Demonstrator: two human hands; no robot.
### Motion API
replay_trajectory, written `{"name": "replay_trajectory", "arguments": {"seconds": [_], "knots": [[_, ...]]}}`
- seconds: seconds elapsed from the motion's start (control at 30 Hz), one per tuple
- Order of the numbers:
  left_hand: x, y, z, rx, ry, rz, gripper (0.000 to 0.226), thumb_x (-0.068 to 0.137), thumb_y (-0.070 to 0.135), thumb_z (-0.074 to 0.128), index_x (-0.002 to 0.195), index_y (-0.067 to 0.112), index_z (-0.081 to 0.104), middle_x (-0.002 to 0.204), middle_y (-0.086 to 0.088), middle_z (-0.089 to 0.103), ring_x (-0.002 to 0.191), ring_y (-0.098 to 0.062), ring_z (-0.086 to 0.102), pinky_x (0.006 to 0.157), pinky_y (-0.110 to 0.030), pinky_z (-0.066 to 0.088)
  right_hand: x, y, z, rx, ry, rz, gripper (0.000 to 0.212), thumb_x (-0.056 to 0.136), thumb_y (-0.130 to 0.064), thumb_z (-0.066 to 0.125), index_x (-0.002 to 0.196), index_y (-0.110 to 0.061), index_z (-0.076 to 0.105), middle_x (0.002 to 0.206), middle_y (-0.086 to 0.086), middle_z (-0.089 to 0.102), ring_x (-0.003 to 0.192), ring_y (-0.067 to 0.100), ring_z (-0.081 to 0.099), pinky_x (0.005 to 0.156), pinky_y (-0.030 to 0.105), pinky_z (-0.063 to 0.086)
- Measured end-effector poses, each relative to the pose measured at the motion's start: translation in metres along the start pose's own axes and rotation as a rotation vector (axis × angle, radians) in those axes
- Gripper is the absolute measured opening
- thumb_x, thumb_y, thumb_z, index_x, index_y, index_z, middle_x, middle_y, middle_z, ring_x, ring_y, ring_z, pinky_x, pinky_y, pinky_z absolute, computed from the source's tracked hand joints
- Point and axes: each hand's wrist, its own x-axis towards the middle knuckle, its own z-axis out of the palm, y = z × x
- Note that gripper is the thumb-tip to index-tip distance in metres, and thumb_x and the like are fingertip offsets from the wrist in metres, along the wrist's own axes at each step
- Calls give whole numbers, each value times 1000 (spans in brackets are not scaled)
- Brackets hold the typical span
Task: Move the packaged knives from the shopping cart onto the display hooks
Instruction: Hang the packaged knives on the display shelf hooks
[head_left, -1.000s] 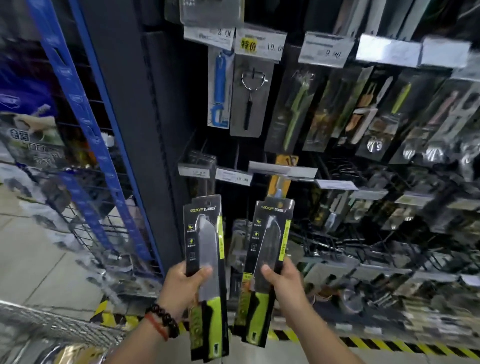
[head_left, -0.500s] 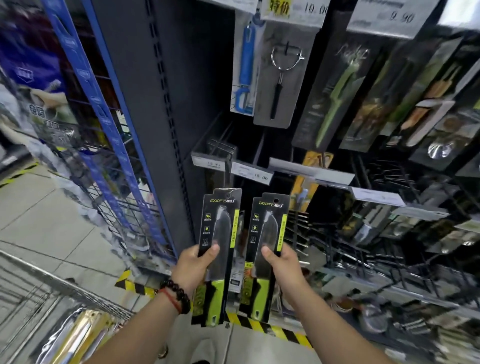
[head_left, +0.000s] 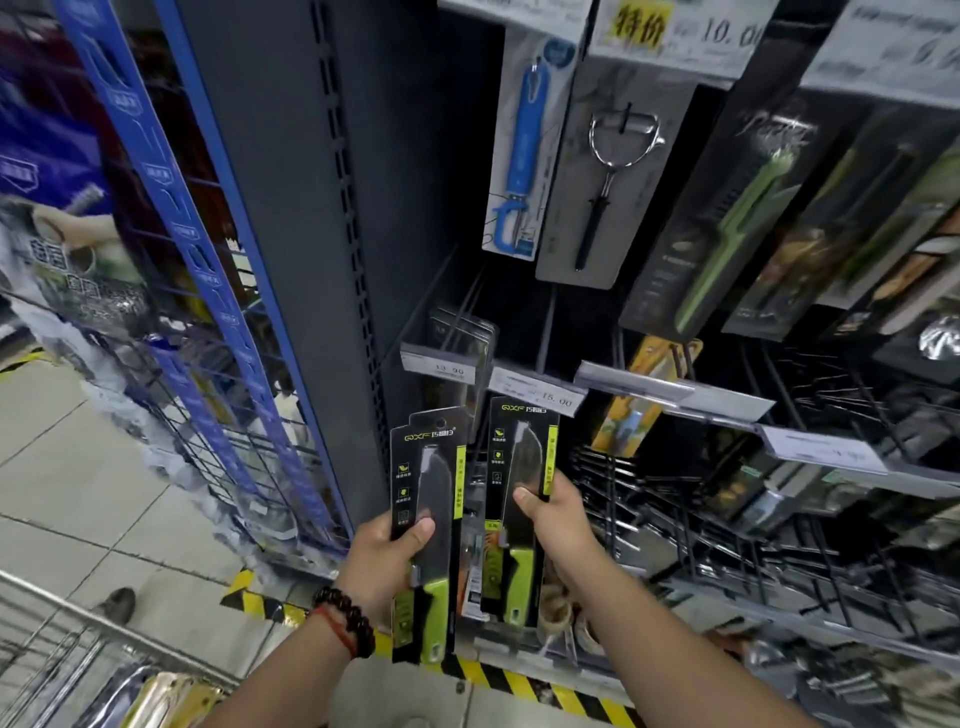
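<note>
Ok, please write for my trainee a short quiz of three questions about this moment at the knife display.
1. True or false: the left hand grips a black card package with a green-handled knife.
2. What does the right hand hold: A) the blue peeler package, B) a second black knife package, C) nothing?
3. Fill in: the tops of both packages are just below two white ____ tags at the hook ends.

Key: 1 true; 2 B; 3 price.
</note>
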Motion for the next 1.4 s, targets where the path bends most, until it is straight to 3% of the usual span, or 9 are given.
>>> {"name": "replay_trajectory", "arguments": {"seconds": [0.13, 0.23, 0.33, 0.43, 0.67, 0.87, 1.07, 1.23, 1.4], "knots": [[9, 1, -6, 6, -19, -3, 10, 91, 19, 64, 101, 18, 67, 102, 11, 68, 98, -3, 61, 82, -23, 46, 9, -8, 7, 26, 31, -18, 11, 95, -13, 60, 102, -21, 61, 96, -7, 69, 86, 6, 65, 72, 23, 50], [12, 1, -9, 27, -34, 9, 7, 90, 18, 66, 96, 20, 69, 98, 9, 69, 92, -6, 62, 74, -21, 49, 12, -9, 12, 42, 56, -13, 13, 94, -14, 61, 105, -21, 62, 99, -6, 70, 94, 10, 65, 89, 34, 51], [15, 0, -9, 44, -45, 18, 8, 88, 16, 67, 88, 24, 70, 91, 10, 71, 93, -5, 64, 78, -23, 48, 14, -11, 17, 56, 81, -13, 15, 93, -19, 64, 107, -20, 62, 106, -4, 69, 101, 16, 64, 93, 36, 48], [17, -1, -7, 48, -54, 7, 6, 87, 17, 69, 88, 21, 72, 91, 6, 73, 92, -8, 65, 81, -26, 49, 18, -4, 22, 51, 100, -1, 42, 85, -34, 68, 123, -19, 58, 125, 3, 64, 114, 23, 62, 101, 48, 48], [18, 0, -6, 54, -103, 25, 11, 86, 20, 69, 77, 14, 71, 72, 10, 67, 74, -5, 61, 71, -25, 47, 9, -12, 21, 121, 91, -38, 14, 92, -13, 64, 103, -21, 63, 104, 2, 70, 95, 17, 68, 82, 33, 54], [15, -1, -6, 65, -125, 25, 41, 89, 15, 65, 50, 24, 60, 51, 15, 51, 56, 1, 51, 62, -22, 39, 3, -14, 25, 171, 138, -54, 16, 92, -8, 63, 92, -23, 62, 94, 3, 71, 93, 24, 68, 90, 51, 54], [14, -2, -10, 63, -139, 12, 27, 89, 18, 65, 63, 18, 57, 54, 12, 55, 60, -3, 56, 63, -21, 44, -1, -12, 28, 209, 163, -113, 15, 91, -8, 63, 98, -21, 63, 100, 5, 72, 97, 26, 68, 91, 52, 53], [18, -5, -13, 69, -143, -26, 34, 87, 21, 66, 58, 20, 49, 54, 10, 46, 59, -12, 49, 63, -29, 40, 2, -11, 24, 244, 206, -130, 15, 91, -4, 62, 96, -18, 62, 101, 13, 70, 98, 34, 66, 89, 50, 53], [17, -1, -9, 57, -119, -43, 35, 90, 15, 64, 57, 22, 55, 49, 11, 55, 59, -9, 52, 61, -28, 40, 5, -12, 24, 205, 203, -115, 17, 91, -7, 63, 93, -24, 63, 98, 7, 71, 94, 29, 67, 89, 55, 52]]}}
